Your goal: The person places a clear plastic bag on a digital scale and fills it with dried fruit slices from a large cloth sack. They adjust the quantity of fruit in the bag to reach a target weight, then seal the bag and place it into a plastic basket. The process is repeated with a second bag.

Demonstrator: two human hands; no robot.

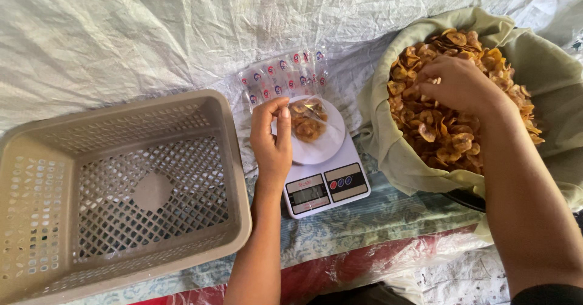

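Observation:
My left hand pinches the top of a clear plastic bag that holds a few golden chips. The bag rests on the round white plate of a small digital kitchen scale. My right hand reaches into a big cloth-lined container heaped with golden fried chips, its fingers curled down among them. Whether it grips any chips is hidden by the fingers.
A beige perforated plastic basket stands at the left with nothing in it. A stack of printed clear bags lies just behind the scale. Everything sits on a white woven sheet over patterned cloth.

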